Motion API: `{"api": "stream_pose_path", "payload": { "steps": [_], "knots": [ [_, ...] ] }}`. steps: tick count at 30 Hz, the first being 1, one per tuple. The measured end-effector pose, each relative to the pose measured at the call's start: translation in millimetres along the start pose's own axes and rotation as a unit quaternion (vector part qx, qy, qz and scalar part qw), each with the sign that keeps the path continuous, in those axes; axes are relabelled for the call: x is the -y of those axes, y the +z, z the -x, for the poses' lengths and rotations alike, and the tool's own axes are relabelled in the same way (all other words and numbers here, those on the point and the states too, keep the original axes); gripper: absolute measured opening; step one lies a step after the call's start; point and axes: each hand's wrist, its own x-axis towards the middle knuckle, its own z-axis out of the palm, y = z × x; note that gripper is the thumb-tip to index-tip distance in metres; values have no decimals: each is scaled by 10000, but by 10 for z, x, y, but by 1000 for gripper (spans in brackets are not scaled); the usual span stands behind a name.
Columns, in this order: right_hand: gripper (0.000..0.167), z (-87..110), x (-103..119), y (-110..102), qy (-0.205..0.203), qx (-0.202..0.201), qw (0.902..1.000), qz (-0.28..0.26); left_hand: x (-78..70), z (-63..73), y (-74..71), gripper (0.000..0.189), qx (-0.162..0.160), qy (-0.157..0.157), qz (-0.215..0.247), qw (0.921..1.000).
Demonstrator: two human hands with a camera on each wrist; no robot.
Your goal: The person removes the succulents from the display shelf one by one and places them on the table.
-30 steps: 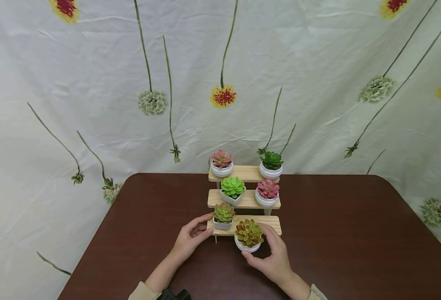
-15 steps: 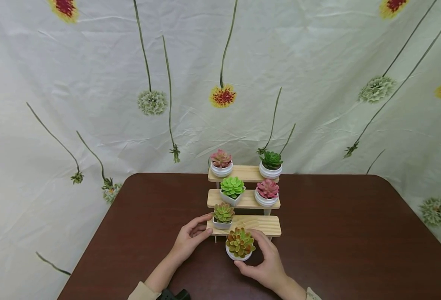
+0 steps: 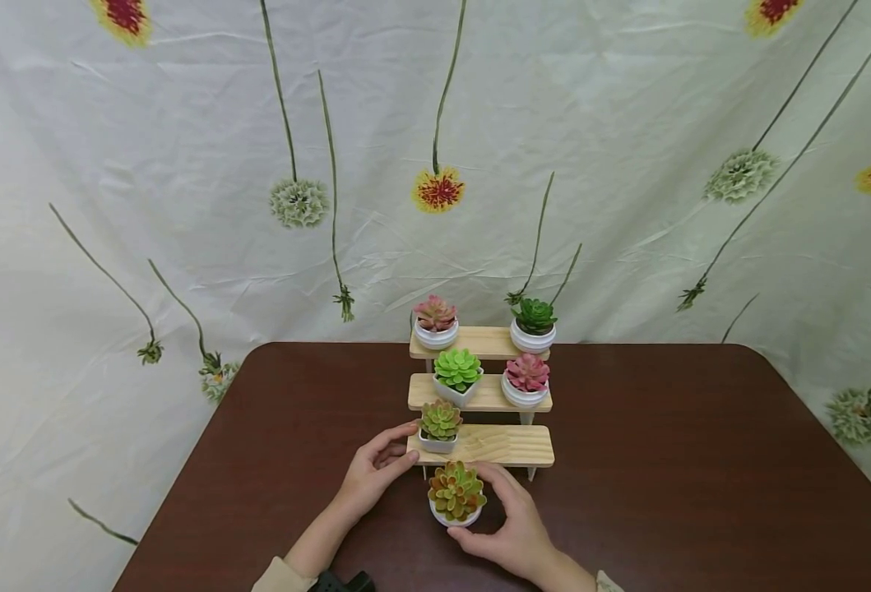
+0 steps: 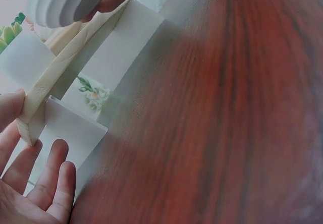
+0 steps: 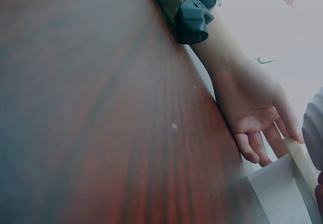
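Note:
My right hand (image 3: 511,522) holds a potted succulent (image 3: 456,493) with orange-green leaves, thumb and fingers around its round white pot. It is in front of the three-tier wooden plant stand (image 3: 512,446). In the left wrist view the ribbed white pot (image 4: 63,2) hangs above the board's level. With thumb above and fingertips below, my left hand (image 3: 377,464) pinches the left end of the lowest board (image 4: 55,75). Right beside it on that board is a green succulent (image 3: 440,421) with pinkish tips, in a square white pot. The right wrist view shows my left hand (image 5: 252,100) at the board's end.
On the middle tier are a bright green succulent (image 3: 458,370) and a dark pink one (image 3: 527,374). The top tier bears a pink succulent (image 3: 436,315) and a dark green one (image 3: 535,317). Under everything is a dark brown table (image 3: 664,460); a floral cloth (image 3: 613,123) hangs behind.
My right hand has carried the orange-green succulent left and toward me, off the front of the lowest board. My left hand has stayed at the board's end.

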Motion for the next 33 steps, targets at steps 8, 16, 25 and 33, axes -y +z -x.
{"api": "stream_pose_path", "payload": {
  "steps": [8,16,25,33],
  "knots": [
    [63,63,-108,105,337,429,9978,-364,5,-4,-7,38,-3,-164,-56,9999],
    [61,116,-274,240,919,850,9887,-823,-20,7,-5,38,-64,-294,-117,9995],
    [57,96,-314,324,1173,1166,9813,-983,-34,-1,2,37,-122,-307,-16,9995],
    [60,91,-304,357,1447,1359,9758,-913,-20,-5,-5,38,-51,-280,-136,9995]
  ]
}}
